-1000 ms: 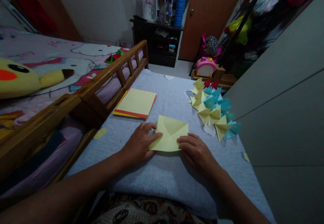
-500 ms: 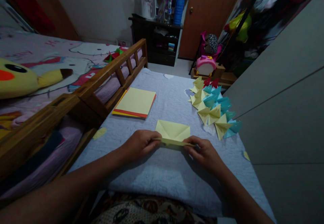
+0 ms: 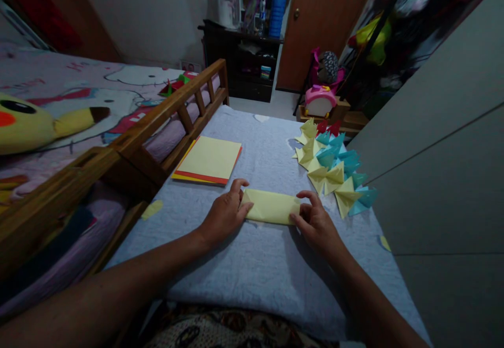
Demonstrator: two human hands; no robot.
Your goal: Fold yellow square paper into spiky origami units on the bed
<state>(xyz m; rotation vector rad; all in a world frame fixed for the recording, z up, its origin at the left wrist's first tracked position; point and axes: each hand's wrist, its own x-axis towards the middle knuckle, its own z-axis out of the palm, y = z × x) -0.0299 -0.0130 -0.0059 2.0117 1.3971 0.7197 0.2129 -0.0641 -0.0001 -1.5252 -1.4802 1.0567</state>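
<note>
A pale yellow sheet of origami paper (image 3: 272,207), folded into a long narrow rectangle, lies on the cloth-covered surface in front of me. My left hand (image 3: 225,212) holds its left end, the thumb on top and the index finger curled at the upper corner. At the right end my right hand (image 3: 317,224) has its thumb on the lower corner and its index finger bent over the upper one. Part of each end is covered by the fingers.
Beyond my left hand is a stack of square papers (image 3: 210,158), yellow on top with red and orange below. Several folded yellow pieces (image 3: 326,177) and blue pieces (image 3: 349,162) stand at the right. A wooden bed rail (image 3: 165,122) runs along the left.
The front part of the yellow paper has folded up over the back part, making a flat strip. Both hands have shifted from the front edge onto its ends.
</note>
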